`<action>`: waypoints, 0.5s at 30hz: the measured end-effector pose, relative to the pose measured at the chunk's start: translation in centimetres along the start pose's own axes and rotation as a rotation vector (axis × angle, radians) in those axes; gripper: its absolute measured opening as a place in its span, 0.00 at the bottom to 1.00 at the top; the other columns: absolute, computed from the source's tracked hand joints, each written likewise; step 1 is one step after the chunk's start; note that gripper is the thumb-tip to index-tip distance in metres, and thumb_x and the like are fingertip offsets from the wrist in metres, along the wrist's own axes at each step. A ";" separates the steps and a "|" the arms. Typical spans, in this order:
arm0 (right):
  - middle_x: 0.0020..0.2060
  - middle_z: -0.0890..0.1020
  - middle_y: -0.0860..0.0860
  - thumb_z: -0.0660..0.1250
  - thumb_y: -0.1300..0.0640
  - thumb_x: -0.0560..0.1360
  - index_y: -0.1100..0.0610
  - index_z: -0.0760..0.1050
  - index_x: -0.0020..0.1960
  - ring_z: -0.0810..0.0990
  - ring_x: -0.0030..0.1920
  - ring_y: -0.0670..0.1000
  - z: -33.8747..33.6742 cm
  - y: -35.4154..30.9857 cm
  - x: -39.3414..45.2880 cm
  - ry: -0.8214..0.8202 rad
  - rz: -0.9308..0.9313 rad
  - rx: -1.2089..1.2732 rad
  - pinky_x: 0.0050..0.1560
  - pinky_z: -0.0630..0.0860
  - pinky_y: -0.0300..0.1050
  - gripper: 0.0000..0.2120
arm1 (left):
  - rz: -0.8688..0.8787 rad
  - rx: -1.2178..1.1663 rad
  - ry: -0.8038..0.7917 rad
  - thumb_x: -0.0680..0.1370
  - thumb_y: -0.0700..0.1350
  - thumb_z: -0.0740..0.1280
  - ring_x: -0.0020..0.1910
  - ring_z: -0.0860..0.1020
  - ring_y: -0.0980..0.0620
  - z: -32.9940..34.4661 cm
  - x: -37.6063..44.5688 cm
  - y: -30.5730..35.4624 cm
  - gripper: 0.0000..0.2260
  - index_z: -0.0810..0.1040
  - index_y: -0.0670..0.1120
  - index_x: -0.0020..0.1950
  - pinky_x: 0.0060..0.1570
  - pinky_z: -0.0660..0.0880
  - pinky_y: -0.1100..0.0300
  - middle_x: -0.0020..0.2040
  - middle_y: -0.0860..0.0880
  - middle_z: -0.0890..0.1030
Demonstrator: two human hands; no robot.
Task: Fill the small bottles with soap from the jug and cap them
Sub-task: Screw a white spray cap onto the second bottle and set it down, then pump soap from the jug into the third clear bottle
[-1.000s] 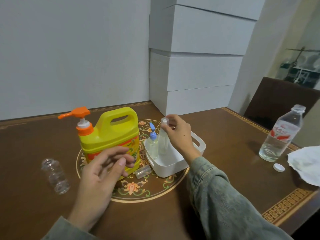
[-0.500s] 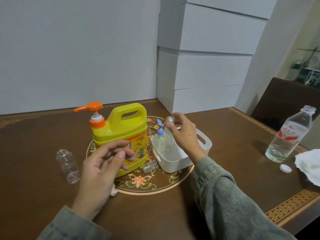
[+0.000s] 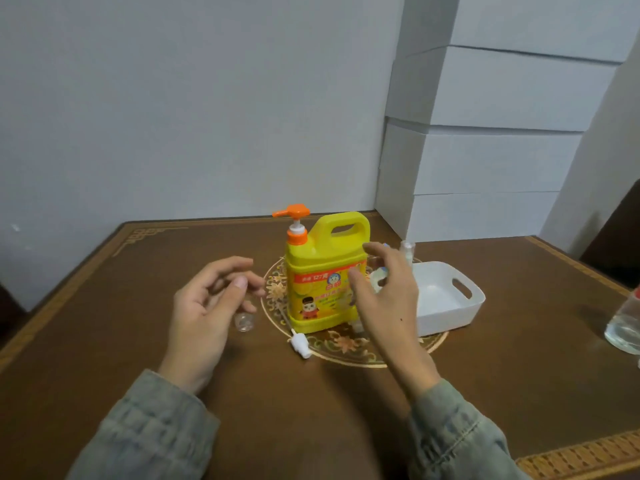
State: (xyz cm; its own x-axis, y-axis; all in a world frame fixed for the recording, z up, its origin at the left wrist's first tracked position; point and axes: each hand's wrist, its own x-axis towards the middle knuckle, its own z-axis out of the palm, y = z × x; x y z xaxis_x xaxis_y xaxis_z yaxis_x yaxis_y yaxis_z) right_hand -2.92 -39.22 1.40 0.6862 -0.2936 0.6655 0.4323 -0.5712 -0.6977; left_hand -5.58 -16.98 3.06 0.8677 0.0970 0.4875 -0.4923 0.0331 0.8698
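I see a brown wooden table (image 3: 104, 341). At its middle stands the big yellow plastic soap jug (image 3: 325, 271) with an orange pump, upright on a round patterned inlay. It looks heavy and slick; I judge the moulded top handle the safest hold. Just right of it sits a white plastic basket (image 3: 446, 299), with small capped bottles partly hidden behind my right hand (image 3: 388, 299), which hovers with fingers spread and holds nothing. My left hand (image 3: 204, 306) hovers with fingers loosely curled, empty, just above a small clear plastic bottle (image 3: 244, 322), light, easily tipped, best gripped round its body. A white pump cap (image 3: 300, 345) lies in front of the jug.
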 end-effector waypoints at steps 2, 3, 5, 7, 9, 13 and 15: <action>0.52 0.78 0.44 0.72 0.57 0.74 0.52 0.76 0.60 0.76 0.52 0.43 2.1 -2.0 -2.0 -0.086 -0.038 0.056 0.50 0.73 0.38 0.15 | -0.021 0.020 0.023 0.79 0.33 0.62 0.41 0.81 0.49 -1.4 -0.3 -0.4 0.09 0.78 0.39 0.56 0.38 0.78 0.60 0.44 0.41 0.83; 0.51 0.78 0.44 0.73 0.57 0.73 0.52 0.76 0.59 0.76 0.52 0.42 3.1 -2.8 -2.8 -0.124 -0.062 0.079 0.50 0.72 0.36 0.15 | -0.042 0.035 0.036 0.78 0.32 0.63 0.42 0.82 0.49 -1.9 -0.3 -0.8 0.09 0.78 0.39 0.57 0.38 0.79 0.61 0.44 0.41 0.83; 0.49 0.78 0.44 0.74 0.59 0.72 0.53 0.77 0.57 0.76 0.50 0.42 5.2 -4.0 -4.1 -0.189 -0.098 0.117 0.51 0.71 0.32 0.14 | -0.084 0.101 0.073 0.77 0.31 0.65 0.41 0.82 0.50 -3.0 -0.1 -2.2 0.10 0.78 0.40 0.56 0.38 0.79 0.63 0.44 0.41 0.83; 0.49 0.79 0.45 0.74 0.59 0.71 0.54 0.78 0.56 0.77 0.49 0.41 7.0 -4.5 -4.8 -0.229 -0.104 0.138 0.52 0.70 0.29 0.14 | -0.121 0.215 0.126 0.75 0.32 0.68 0.40 0.80 0.49 -3.6 0.6 -4.0 0.10 0.79 0.43 0.53 0.39 0.77 0.66 0.42 0.42 0.82; 0.49 0.80 0.46 0.74 0.60 0.71 0.54 0.78 0.56 0.77 0.48 0.41 8.4 -4.5 -5.0 -0.257 -0.100 0.145 0.51 0.69 0.28 0.14 | -0.169 0.349 0.176 0.72 0.35 0.72 0.39 0.78 0.48 -3.9 1.4 -5.9 0.12 0.79 0.45 0.53 0.39 0.76 0.66 0.41 0.45 0.81; 0.48 0.80 0.48 0.73 0.63 0.71 0.57 0.78 0.55 0.76 0.48 0.41 11.0 -3.8 -4.8 -0.293 -0.123 0.102 0.51 0.69 0.27 0.13 | -0.281 0.673 0.209 0.69 0.48 0.76 0.48 0.76 0.49 -3.4 3.2 -9.3 0.24 0.71 0.50 0.62 0.52 0.76 0.54 0.50 0.51 0.75; 0.48 0.79 0.48 0.72 0.64 0.72 0.57 0.78 0.55 0.76 0.48 0.41 11.9 -3.3 -4.7 -0.284 -0.111 0.084 0.50 0.69 0.28 0.13 | -0.327 0.706 0.213 0.68 0.51 0.75 0.56 0.73 0.48 -3.0 4.2 -10.9 0.29 0.69 0.49 0.66 0.60 0.72 0.50 0.54 0.51 0.72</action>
State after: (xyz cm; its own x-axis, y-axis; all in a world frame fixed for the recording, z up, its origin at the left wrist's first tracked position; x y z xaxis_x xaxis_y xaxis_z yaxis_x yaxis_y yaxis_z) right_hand -0.60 -26.87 -2.54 0.7629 -0.0008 0.6465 0.5522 -0.5192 -0.6523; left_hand 3.24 -13.92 -4.61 0.8936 0.3812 0.2369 0.0054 -0.5370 0.8436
